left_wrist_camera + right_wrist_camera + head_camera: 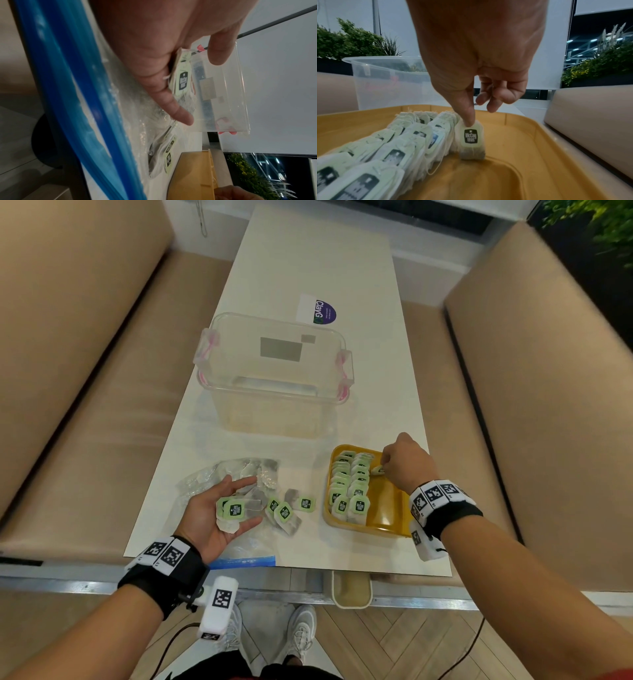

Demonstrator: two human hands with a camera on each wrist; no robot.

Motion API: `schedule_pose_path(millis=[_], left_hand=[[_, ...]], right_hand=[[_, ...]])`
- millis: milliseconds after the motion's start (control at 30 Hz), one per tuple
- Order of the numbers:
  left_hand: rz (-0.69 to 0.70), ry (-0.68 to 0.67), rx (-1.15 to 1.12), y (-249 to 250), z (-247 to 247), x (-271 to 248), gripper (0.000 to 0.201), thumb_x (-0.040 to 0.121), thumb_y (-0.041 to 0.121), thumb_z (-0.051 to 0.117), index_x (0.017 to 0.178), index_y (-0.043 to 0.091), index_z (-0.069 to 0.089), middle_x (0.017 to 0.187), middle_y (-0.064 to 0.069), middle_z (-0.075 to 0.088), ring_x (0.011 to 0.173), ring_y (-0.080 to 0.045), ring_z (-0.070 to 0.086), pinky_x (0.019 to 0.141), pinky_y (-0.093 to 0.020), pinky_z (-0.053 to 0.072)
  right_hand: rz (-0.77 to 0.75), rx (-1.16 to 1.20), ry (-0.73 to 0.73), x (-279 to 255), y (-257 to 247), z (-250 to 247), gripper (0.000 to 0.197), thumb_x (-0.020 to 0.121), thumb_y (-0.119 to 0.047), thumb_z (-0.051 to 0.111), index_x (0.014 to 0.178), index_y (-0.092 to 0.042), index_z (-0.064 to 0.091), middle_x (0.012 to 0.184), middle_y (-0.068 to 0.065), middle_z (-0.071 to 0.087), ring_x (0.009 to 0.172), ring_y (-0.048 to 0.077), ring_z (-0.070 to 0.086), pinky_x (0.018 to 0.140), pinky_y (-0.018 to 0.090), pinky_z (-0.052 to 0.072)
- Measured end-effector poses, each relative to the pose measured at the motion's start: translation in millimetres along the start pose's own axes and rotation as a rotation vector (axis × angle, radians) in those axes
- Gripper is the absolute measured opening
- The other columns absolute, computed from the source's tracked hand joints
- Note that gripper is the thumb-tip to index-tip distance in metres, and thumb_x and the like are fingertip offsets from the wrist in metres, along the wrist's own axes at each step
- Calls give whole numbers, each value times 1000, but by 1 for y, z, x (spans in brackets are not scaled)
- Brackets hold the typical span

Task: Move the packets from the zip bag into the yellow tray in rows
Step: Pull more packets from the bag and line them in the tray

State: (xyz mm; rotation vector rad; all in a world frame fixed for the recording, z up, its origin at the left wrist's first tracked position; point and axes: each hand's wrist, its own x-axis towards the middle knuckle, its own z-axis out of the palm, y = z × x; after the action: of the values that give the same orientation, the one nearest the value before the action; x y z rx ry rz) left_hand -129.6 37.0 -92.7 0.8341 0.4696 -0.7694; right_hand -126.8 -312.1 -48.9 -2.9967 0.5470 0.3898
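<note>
The right hand [479, 56] pinches one green-labelled tea packet [471, 140] by its top edge between thumb and a fingertip, the other fingers curled loosely above. The packet stands upright, its bottom edge on the floor of the yellow tray [547, 155], just beside the far end of the right-hand row. Two rows of packets [349, 484] fill the left part of the tray, overlapping one another like shingles, labels facing the person; the right part of the tray shows bare floor.

The left hand [212, 515] lies palm up with fingers relaxed and spread, cupping a small stack of packets [233, 510] on the palm; the thumb reaches over them in the left wrist view. This hand rests on the clear zip bag [239, 470], which lies flat and crumpled on the white table [308, 268] to the left of the tray, its blue zip strip [243, 561] at the near table edge. More packets sit inside the bag beyond the fingers, and a few loose packets [287, 508] lie between the hand and the tray.

Farther along the table stands a clear plastic tub [274, 371] with pink clips, and beyond it a white and purple card [317, 309].
</note>
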Motion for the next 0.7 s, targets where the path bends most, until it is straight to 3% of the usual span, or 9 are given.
schedule_pose_path(millis=[267, 433, 600, 700], left_hand=[[3, 8, 1, 1, -1, 0, 52, 98, 40, 48, 133, 4, 61, 140, -20, 58, 131, -40, 53, 77, -41, 61], [6, 13, 4, 0, -1, 0, 50, 99, 39, 48, 132, 4, 62, 139, -20, 59, 129, -39, 55, 79, -42, 60], [6, 16, 0, 0, 0, 0, 48, 99, 39, 48, 129, 5, 64, 138, -20, 59, 126, -38, 58, 78, -42, 60], [3, 20, -3, 0, 1, 0, 48, 100, 39, 46, 130, 5, 63, 138, -20, 60, 125, -39, 58, 77, -41, 61]], right_hand=[[-12, -52, 64, 10, 6, 13, 15, 90, -17, 57, 91, -18, 73, 108, 5, 46, 104, 26, 48, 80, 39, 52], [-30, -98, 70, 11, 5, 16, 14, 90, -21, 57, 91, -24, 71, 107, 3, 51, 99, 26, 52, 84, 41, 47], [-36, -77, 61, 11, 3, 13, 15, 90, -17, 53, 91, -22, 67, 101, 3, 55, 85, 26, 60, 82, 39, 45], [-34, -82, 57, 11, 1, 10, 6, 89, -20, 57, 89, -17, 62, 95, 4, 56, 81, 28, 60, 80, 39, 47]])
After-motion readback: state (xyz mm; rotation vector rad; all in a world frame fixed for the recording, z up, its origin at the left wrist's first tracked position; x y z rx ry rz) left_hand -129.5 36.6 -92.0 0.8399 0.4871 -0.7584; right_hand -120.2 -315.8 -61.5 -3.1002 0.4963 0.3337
